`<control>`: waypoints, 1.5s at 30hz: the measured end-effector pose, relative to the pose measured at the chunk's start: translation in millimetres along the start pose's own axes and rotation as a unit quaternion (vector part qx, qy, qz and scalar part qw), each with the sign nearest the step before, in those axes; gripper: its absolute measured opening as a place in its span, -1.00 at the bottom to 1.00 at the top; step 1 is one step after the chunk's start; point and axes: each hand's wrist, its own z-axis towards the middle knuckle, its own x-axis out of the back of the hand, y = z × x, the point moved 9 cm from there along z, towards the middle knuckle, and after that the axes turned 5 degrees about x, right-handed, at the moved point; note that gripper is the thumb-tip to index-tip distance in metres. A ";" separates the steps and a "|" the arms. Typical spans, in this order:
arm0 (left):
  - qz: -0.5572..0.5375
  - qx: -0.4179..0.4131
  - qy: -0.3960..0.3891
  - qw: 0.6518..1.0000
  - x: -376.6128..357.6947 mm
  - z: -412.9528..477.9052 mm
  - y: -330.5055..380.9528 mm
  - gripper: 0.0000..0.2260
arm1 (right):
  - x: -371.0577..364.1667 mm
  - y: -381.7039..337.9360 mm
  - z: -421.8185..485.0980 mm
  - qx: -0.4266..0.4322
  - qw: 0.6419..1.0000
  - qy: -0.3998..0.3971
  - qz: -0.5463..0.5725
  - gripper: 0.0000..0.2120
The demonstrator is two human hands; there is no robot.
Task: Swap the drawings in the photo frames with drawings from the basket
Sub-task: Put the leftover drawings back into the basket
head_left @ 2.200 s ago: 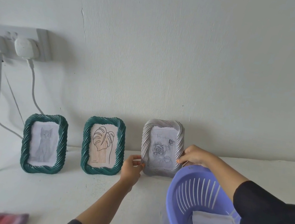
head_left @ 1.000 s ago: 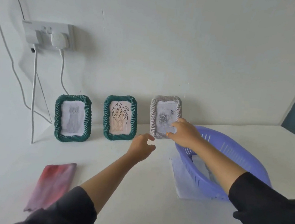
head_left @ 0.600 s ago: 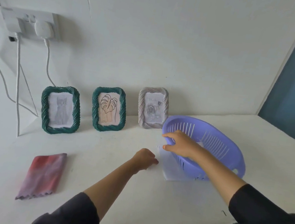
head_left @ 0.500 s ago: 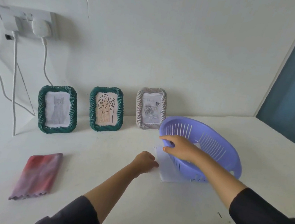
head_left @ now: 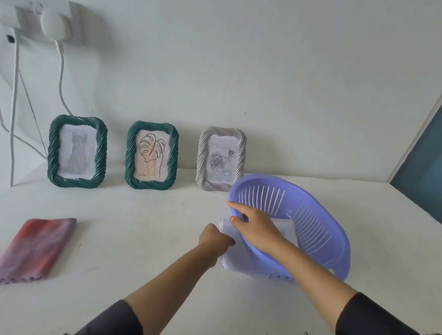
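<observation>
Purple slotted plastic basket (head_left: 319,229) sits tilted before 3 rope-twisted frames (head_left: 130,154), a drawing (head_left: 286,229) inside, the right hand (head_left: 255,224) gripping its rim. Left hand (head_left: 215,239) curls at flat white sheets (head_left: 229,262) under the basket; whether it pinches them is unclear.

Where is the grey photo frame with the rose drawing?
Head view: the grey twisted frame stands at the wall, right of the green leaf-drawing frame, just behind the purple plastic basket.

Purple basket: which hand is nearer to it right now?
Right. The right hand grips the near-left rim of the purple basket; the left hand sits curled just left of it, at the papers sticking out beneath.
</observation>
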 end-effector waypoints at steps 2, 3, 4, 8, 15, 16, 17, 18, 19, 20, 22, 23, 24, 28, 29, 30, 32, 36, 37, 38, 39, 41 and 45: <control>-0.005 0.005 0.008 1.000 1.3 2.4 -0.4 -0.52 | 0.5 -0.7 1.2 0.006 1.000 0.001 -0.001 -0.60; -0.007 0.008 0.012 1.000 1.6 2.9 0.2 -0.58 | 0.7 -0.7 1.4 0.008 1.000 0.002 -0.005 -0.60; -0.010 0.013 0.012 1.000 1.7 2.7 0.5 -0.64 | 0.9 -0.7 1.5 0.010 1.000 0.003 -0.006 -0.60; -0.023 0.033 0.003 0.999 2.9 7.5 -2.4 -0.76 | 0.7 -1.5 1.6 0.013 1.000 0.001 -0.003 -0.59; -0.037 0.016 -0.026 0.999 -0.2 8.2 6.0 -0.83 | 1.4 -3.5 2.4 0.013 1.000 0.000 -0.018 -0.59; -0.037 0.019 -0.031 0.999 -1.5 8.5 6.1 -0.80 | 2.2 -3.9 3.0 0.011 1.000 0.001 -0.016 -0.59; -0.034 0.021 -0.034 0.999 -2.1 8.6 5.7 -0.78 | 2.8 -4.2 4.1 0.010 1.000 0.003 -0.015 -0.59; -0.032 0.022 -0.032 0.999 -1.5 9.1 4.7 -0.77 | 3.4 -4.1 4.6 0.008 1.000 0.004 -0.018 -0.58; -0.031 0.023 -0.028 0.999 0.2 9.3 3.6 -0.77 | 3.9 -3.5 4.4 0.006 1.000 0.006 -0.022 -0.57; -0.032 0.025 -0.021 0.999 2.8 9.7 2.0 -0.77 | 4.0 -2.7 4.1 0.004 1.000 0.007 -0.026 -0.57; -0.032 0.029 -0.010 0.999 9.5 9.3 -0.2 -0.80 | 1.8 -0.9 2.5 -0.004 1.000 0.001 -0.024 -0.57; -0.034 0.031 -0.008 0.999 12.6 8.3 -0.4 -0.82 | 0.1 -0.1 1.9 -0.007 1.000 -0.003 -0.022 -0.56; -0.036 0.034 -0.006 0.999 15.2 6.9 -0.4 -0.84 | -1.2 0.1 2.1 -0.009 1.000 -0.006 -0.021 -0.56; -0.007 0.027 0.004 1.000 21.1 3.4 3.2 -0.75 | -2.3 -0.5 2.7 -0.019 0.999 -0.011 -0.029 -0.56; 0.001 0.022 0.007 1.000 22.1 3.6 4.6 -0.73 | -2.1 0.9 2.4 -0.024 0.999 -0.011 -0.033 -0.56; 0.008 0.017 0.007 1.000 23.0 3.8 5.9 -0.73 | -2.1 2.3 2.6 -0.029 0.999 -0.013 -0.037 -0.57; 0.015 0.016 0.008 1.000 28.1 3.4 7.1 -0.72 | -2.5 4.2 2.8 -0.039 0.998 -0.024 -0.040 -0.58; 0.059 0.004 0.041 0.997 58.3 1.0 16.6 -0.70 | 3.9 -2.8 5.0 -0.036 0.999 -0.036 -0.001 -0.59; 0.075 -0.015 0.066 0.995 69.5 -2.0 25.3 -0.74 | 9.9 -5.8 6.9 -0.031 0.999 -0.019 0.015 -0.59; 0.090 -0.045 0.101 0.990 80.9 -7.3 37.7 -0.81 | 17.6 -9.1 9.2 -0.028 0.999 0.006 0.039 -0.60; 0.099 -0.084 0.139 0.982 91.0 -14.8 52.8 -0.82 | 25.8 -12.5 11.1 -0.028 0.996 0.033 0.073 -0.61; 0.103 -0.176 0.189 0.960 98.0 -39.2 86.3 -0.81 | 37.1 -21.9 13.2 -0.041 0.982 0.065 0.172 -0.69; 0.131 -0.328 0.200 0.914 67.6 -96.8 141.3 -0.78 | 46.7 -49.1 15.9 -0.055 0.941 0.058 0.329 -0.83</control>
